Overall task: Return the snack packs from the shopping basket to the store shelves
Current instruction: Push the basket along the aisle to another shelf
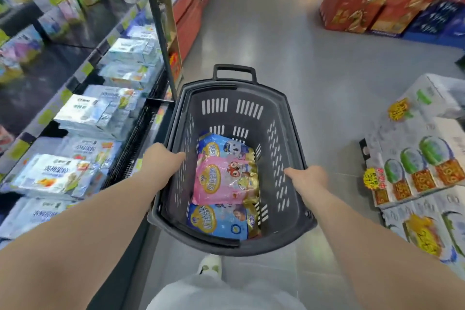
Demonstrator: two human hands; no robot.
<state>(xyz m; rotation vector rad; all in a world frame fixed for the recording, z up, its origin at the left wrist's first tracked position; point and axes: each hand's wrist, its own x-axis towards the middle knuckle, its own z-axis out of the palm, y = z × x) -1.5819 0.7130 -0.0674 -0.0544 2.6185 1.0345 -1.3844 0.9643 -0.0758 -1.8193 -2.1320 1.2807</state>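
The person is standing in the aisle and holding the basket [231, 118] out in front by its rim. The left hand [162, 158] is gripping the rim at nine o'clock, with its fingers hooked over the edge. The right hand [308, 177] is gripping it the same way at three o'clock, so neither hand is free for a pack.

Three packs are lying flat on the basket's floor. The far blue pack [221, 147] is at twelve o'clock, the pink pack [224, 181] is in the middle, overlapping it, and the near blue pack [219, 221] is at six o'clock, closest to the person.

The shelves [75, 83] are running along at nine to ten o'clock, and pale boxes [85, 111] are sitting on them. That side is blurring, so I cannot tell whether the snacks belong here.

By my reckoning the person is carrying the basket to the right shelf. Doing that well is going to mean holding the basket level so the packs are not sliding, and steering it between the shelves and the cartons [412, 166] crowding in at three o'clock. Before reaching for a pack, one hand should be taking the full weight, or the basket should be going down on the floor.
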